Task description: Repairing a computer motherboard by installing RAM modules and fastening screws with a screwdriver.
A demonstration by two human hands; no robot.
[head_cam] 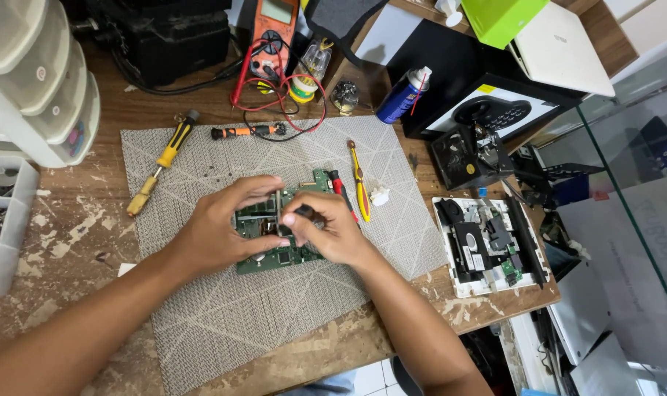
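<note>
A green circuit board (275, 257) lies on a grey patterned mat (223, 315) in the middle of the wooden bench. My left hand (220, 227) rests on the board's left side, its fingers pinching at the top of the board. My right hand (326, 227) is closed around a small black tool (306, 213) whose tip points down at the board's centre. Both hands hide much of the board.
On the mat lie a yellow-handled screwdriver (161, 163), an orange-and-black driver (245, 131), yellow tweezers (360, 183) and a red tool (341, 188). An orange multimeter (273, 29) with red leads, a blue spray can (403, 95), a white drawer rack (40, 81) and an opened device tray (487, 246) surround it.
</note>
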